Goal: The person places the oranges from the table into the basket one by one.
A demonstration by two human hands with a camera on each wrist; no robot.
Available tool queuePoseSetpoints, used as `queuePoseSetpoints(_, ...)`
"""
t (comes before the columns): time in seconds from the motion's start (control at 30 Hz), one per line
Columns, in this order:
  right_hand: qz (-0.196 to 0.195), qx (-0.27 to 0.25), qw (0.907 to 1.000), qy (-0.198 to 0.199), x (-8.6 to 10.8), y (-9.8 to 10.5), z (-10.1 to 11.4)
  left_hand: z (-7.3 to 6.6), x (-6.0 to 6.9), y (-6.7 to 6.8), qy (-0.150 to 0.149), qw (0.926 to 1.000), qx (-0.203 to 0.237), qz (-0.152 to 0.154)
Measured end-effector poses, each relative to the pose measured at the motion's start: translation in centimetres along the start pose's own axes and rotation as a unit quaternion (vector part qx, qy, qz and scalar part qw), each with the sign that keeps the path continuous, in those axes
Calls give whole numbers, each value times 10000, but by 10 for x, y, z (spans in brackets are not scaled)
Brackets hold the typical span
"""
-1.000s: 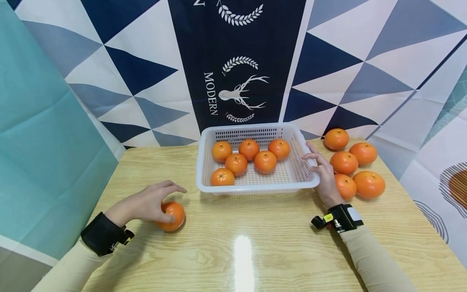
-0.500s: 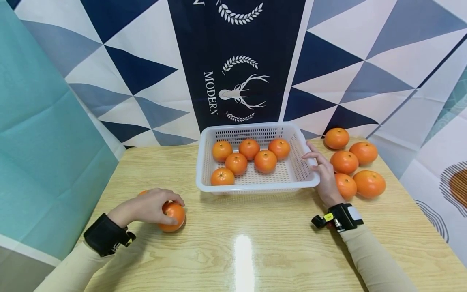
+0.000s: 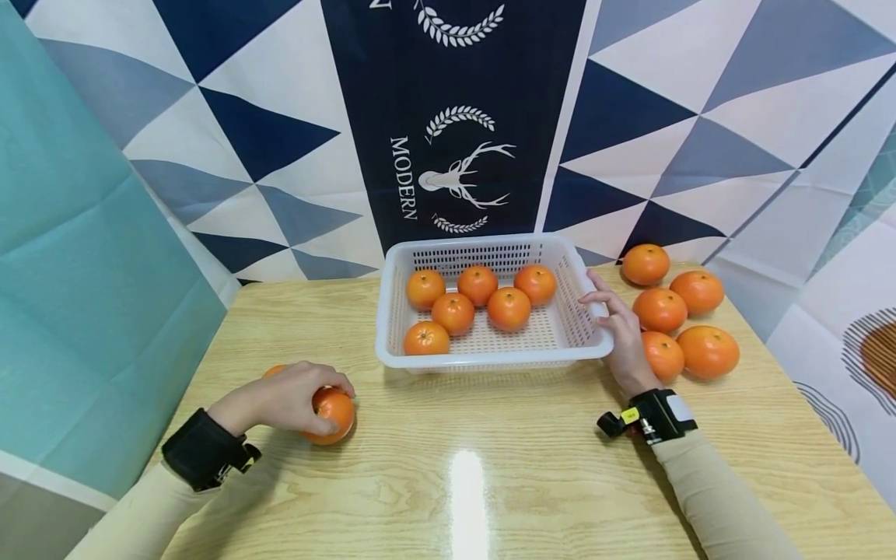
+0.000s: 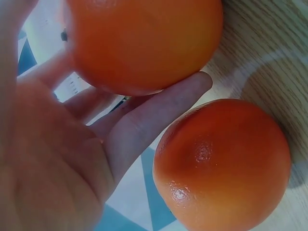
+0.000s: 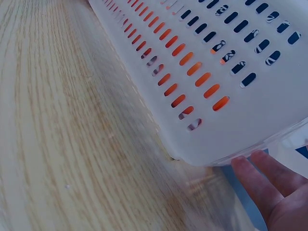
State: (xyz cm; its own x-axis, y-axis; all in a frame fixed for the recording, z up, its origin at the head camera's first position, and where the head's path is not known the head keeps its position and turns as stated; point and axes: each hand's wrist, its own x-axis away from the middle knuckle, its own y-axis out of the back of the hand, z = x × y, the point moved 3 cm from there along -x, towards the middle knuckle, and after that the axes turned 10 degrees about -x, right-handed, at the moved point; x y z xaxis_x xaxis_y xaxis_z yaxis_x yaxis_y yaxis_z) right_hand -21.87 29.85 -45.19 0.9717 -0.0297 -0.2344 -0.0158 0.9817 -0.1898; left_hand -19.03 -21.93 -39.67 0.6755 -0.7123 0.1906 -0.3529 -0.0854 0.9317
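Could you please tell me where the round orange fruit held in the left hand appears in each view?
Head: the fruit is lower left, in the left hand.
Left wrist: the fruit, top centre, upper of two.
Right wrist: not discernible.
Shared landmark: pale wood-grain tabletop.

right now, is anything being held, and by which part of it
Yes: the left hand holds an orange fruit around its sides, and the right hand holds the white basket by the rim at its right end.
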Motion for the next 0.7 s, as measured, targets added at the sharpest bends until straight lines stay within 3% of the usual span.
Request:
queuePoseSetpoints(0.33, -15, 32, 10000, -10, 0, 0, 0, -3, -1, 4, -64, 10000, 29, -34)
queuePoseSetpoints(0.7, -27, 80, 9999, 70, -1, 2, -3, -12, 2, 29, -179, 9996, -79, -189)
